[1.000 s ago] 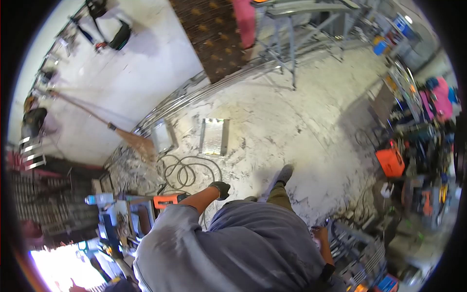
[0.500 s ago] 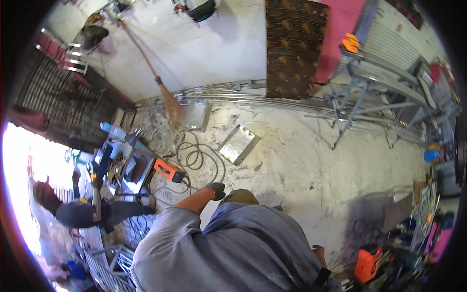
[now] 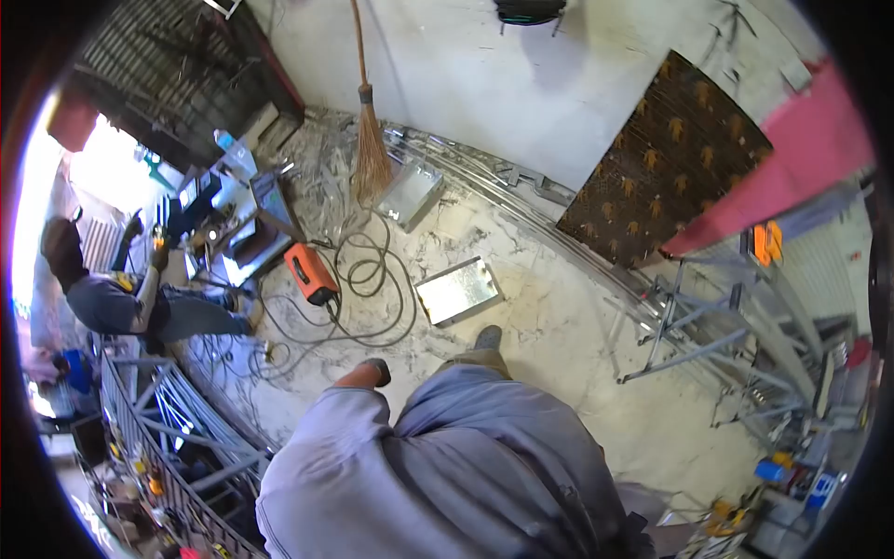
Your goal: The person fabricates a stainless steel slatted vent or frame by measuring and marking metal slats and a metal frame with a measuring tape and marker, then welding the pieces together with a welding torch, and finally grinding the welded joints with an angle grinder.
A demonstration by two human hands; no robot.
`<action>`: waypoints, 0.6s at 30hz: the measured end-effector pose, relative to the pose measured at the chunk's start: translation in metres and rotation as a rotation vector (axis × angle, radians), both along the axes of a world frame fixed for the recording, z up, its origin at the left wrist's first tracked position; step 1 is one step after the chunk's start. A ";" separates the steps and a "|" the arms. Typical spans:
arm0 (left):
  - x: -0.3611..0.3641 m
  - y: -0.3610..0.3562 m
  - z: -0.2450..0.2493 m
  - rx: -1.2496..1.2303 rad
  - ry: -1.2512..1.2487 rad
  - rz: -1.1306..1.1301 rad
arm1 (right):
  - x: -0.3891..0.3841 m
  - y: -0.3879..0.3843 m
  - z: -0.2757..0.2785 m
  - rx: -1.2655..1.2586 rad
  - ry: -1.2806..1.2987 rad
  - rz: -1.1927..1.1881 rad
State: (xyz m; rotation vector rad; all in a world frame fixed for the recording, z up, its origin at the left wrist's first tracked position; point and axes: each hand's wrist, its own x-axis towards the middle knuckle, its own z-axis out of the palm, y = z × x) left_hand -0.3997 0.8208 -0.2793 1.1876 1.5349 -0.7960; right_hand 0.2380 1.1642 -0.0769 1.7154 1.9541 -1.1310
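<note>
My left hand (image 3: 378,370), in a dark glove, hangs beside my body above the floor, and it touches nothing that I can see. Its fingers are too small and foreshortened to make out. My right hand is out of view beyond my grey shirt (image 3: 494,456). Closest ahead of my foot lies a shiny rectangular metal box (image 3: 458,293), flat on the floor. An orange machine (image 3: 311,275) with a dark coiled cable (image 3: 377,265) lies to the left of it.
A straw broom (image 3: 371,154) leans by the wall beside another metal box (image 3: 411,194). At left a person (image 3: 121,303) in dark clothes works at a cluttered bench. Metal frames (image 3: 186,429) stand at lower left, a metal stand (image 3: 708,326) and patterned brown panel (image 3: 666,163) at right.
My view has turned to the right, and I have stepped forward, with one shoe now showing near the metal box. My right hand has left the view.
</note>
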 end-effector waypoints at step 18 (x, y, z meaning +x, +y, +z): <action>-0.078 0.247 0.115 0.299 0.188 0.949 | -0.097 0.387 -0.127 -0.049 -0.136 0.562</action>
